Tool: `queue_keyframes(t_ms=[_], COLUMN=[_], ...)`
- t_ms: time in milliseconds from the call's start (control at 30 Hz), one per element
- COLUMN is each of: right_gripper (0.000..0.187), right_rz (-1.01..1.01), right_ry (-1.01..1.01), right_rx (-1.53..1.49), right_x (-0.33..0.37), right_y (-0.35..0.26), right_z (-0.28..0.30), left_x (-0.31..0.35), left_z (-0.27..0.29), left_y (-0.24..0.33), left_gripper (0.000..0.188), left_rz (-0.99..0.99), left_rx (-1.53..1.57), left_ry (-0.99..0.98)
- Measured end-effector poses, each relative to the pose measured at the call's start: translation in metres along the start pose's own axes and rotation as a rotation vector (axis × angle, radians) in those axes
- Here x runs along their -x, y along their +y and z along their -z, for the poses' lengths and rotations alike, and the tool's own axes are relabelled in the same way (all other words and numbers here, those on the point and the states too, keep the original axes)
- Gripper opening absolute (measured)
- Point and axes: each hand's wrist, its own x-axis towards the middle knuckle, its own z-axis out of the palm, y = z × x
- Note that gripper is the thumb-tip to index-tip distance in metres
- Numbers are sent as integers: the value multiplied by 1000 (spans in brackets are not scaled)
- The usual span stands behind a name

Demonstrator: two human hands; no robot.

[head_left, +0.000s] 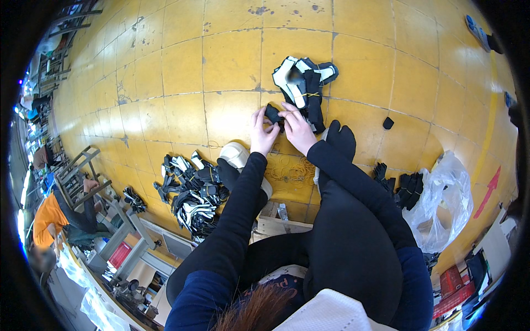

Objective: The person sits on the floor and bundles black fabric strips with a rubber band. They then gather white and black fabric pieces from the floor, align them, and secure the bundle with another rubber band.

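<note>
A small black fabric piece [272,113] is pinched in the fingers of my left hand [263,134]. My right hand [298,131] closes on the same piece from the other side, its fingertips partly hiding it. Just beyond my hands lie white and grey glove-like fabric pieces [287,77], with a black bundle [313,99] bound by a yellow rubber band beside them. Many loose yellow rubber bands [290,168] are spread on the floor between my feet.
At left, a heap of banded black and white bundles [193,193] lies near a white shoe [234,154]. Black gloves [409,189] and a clear plastic bag [447,198] sit at right. A lone black piece [388,123] lies farther off. A person in orange [49,220] is at far left.
</note>
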Motion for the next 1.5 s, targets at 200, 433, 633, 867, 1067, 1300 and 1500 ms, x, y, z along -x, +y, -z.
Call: queue_keyframes(t_ms=[200,433,633,867,1067,1300,1500], right_gripper=[19,16,12,10,10,11,16], right_rz=[159,156,135,101,-1,3,-4], right_ry=[-96,-216,-133,-100,-140,-103,-52], right_rx=[189,342,278,278,259,230,92], right_x=[5,6,5,-1,0,-2,-2], right_y=[-3,6,18,9,14,10,13], right_z=[2,-5,-12,-8,-10,-11,-10], left_x=[-5,-7,-7,-7,-6,-7,-6], left_z=[6,8,9,9,11,10,1], left_y=[-5,-4,-6,-9,4,-5,-1], left_gripper=[62,61,61,63,65,64,65], left_rz=[-13,-11,-40,-28,-72,-54,-37], left_rx=[15,13,-1,17,-45,-57,-97], left_ry=[-12,-2,-4,-16,-44,-23,16])
